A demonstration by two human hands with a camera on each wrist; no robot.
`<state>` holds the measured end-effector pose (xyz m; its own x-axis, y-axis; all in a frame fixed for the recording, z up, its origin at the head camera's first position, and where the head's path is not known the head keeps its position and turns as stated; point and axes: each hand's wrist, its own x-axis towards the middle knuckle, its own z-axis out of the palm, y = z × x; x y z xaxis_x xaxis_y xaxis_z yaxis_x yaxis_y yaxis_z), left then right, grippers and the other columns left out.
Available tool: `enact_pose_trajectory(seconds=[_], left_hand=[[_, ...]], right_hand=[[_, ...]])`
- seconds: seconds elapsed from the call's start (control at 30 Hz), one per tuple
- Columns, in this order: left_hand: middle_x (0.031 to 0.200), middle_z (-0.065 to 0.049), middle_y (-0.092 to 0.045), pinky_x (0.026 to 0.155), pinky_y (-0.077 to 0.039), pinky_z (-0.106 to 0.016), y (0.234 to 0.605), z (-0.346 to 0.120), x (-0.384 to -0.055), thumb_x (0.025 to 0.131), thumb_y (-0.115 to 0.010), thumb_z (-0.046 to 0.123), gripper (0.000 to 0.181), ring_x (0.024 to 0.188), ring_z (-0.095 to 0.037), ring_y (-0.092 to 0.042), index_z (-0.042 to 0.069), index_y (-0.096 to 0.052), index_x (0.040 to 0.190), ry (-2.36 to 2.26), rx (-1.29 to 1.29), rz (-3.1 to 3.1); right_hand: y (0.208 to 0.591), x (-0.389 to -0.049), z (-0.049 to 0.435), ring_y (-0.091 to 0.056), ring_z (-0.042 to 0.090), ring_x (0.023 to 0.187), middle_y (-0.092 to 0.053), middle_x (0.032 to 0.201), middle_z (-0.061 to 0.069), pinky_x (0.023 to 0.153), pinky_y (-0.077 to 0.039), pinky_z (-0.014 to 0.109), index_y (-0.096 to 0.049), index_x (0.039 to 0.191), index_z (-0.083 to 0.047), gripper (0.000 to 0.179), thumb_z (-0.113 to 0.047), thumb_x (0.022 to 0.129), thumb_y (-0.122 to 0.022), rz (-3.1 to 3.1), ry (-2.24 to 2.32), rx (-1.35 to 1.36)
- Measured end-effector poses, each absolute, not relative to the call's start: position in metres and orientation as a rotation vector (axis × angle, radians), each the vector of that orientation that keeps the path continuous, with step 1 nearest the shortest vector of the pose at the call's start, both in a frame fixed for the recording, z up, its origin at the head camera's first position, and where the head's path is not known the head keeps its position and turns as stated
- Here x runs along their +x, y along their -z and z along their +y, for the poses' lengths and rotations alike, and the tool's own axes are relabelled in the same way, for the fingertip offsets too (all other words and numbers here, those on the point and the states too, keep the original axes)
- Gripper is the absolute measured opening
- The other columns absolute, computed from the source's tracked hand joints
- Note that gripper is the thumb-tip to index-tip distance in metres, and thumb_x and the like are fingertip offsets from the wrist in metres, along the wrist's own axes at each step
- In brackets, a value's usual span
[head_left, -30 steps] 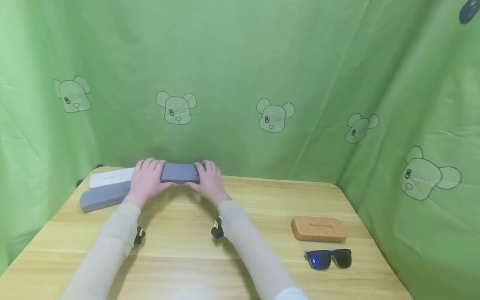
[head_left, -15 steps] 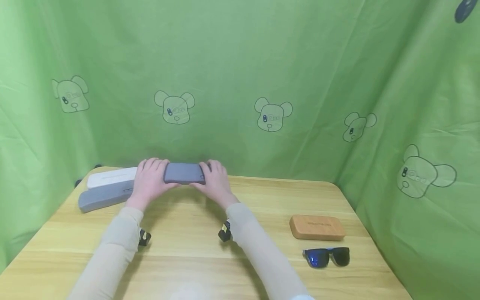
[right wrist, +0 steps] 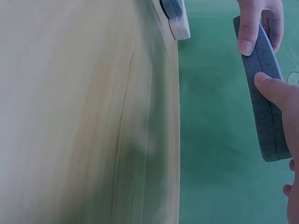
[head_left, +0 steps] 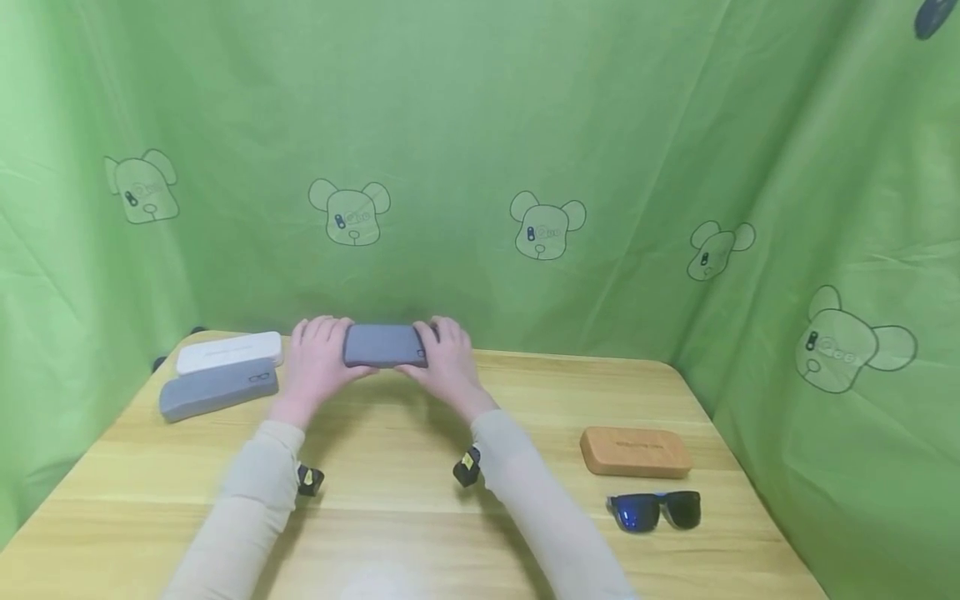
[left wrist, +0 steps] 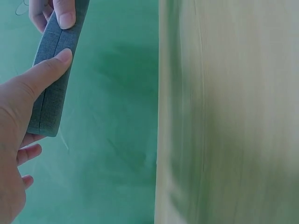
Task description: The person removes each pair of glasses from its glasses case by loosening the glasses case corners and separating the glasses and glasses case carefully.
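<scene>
A dark grey-blue glasses case [head_left: 384, 345] with a small glasses mark at its right end is held up near the table's far edge. My left hand [head_left: 318, 360] grips its left end, thumb along the near side. Its right end is in the grip of my right hand [head_left: 448, 363]. Both wrist views show the thumbs pressing by the seam of the closed case [left wrist: 49, 98], with the other fingers round the far side. Left of my hands a second grey glasses case [head_left: 219, 390] lies against a white glasses case [head_left: 229, 352].
A tan-brown glasses case [head_left: 636, 452] lies on the right of the wooden table [head_left: 390, 542]. Just in front of it are dark sunglasses [head_left: 656, 511] with blue-tinted lenses. Green curtain [head_left: 450, 125] with bear prints hangs behind and beside the table.
Both hands have moved to the right with the grey glasses case between them. The right ends of the second grey case and the white case have come into sight.
</scene>
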<state>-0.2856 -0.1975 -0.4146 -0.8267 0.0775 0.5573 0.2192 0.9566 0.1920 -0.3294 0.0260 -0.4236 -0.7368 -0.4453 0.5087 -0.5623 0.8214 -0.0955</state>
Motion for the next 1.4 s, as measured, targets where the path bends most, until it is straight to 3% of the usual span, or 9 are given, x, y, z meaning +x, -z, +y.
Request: enact_pose_trajectory(seconds=[1.4], left_hand=[[0.131, -0.016, -0.06, 0.116, -0.03, -0.056, 0.447, -0.099, -0.257, 0.064, -0.085, 0.054, 0.093, 0.125, -0.035, -0.051, 0.004, -0.051, 0.135, 0.614, -0.224, -2.593]], right_hand=[[0.454, -0.277, 0.12, -0.048, 0.032, 0.123, -0.05, 0.133, 0.015, 0.11, -0.038, 0.052, -0.054, 0.133, -0.011, 0.077, -0.05, 0.072, -0.081, -2.514, -0.586, 0.557]])
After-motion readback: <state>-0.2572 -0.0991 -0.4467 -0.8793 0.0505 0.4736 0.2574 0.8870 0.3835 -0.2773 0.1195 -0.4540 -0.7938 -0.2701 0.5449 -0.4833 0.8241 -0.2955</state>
